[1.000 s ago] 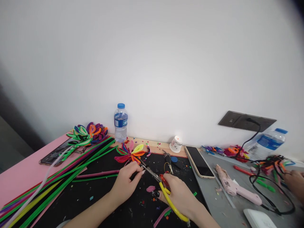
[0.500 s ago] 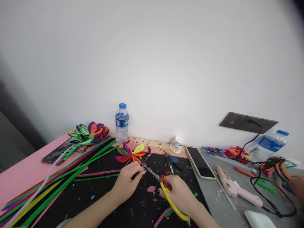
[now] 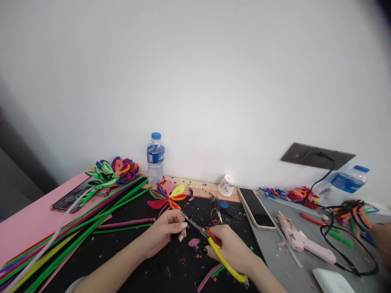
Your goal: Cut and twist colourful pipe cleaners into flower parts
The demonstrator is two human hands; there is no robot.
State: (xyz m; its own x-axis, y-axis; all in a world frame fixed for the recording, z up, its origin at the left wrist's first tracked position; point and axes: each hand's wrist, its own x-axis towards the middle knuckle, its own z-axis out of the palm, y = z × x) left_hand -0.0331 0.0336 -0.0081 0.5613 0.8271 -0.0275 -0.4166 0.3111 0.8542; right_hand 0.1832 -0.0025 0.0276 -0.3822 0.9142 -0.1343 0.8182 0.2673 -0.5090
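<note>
My right hand (image 3: 232, 248) is closed round the yellow-handled scissors (image 3: 210, 242), whose blades point up-left toward my left hand. My left hand (image 3: 163, 232) rests on the black mat (image 3: 128, 252) with its fingers pinched together at the blade tips; what it pinches is too small to make out. A multicoloured pipe-cleaner flower (image 3: 168, 197) lies just beyond the left hand. A small pink piece (image 3: 193, 242) lies on the mat between both hands.
Long pipe cleaners (image 3: 76, 232) fan across the left. A water bottle (image 3: 155, 156), paper cup (image 3: 226, 185), keys (image 3: 217, 209), phone (image 3: 255, 207) and pink glue gun (image 3: 302, 242) stand around. Another person's hand (image 3: 381, 240) works at the far right.
My left hand has drawn back slightly and curled its fingers downward at the scissor tips. The right hand has shifted a little with the scissors. The other person's hand has moved right.
</note>
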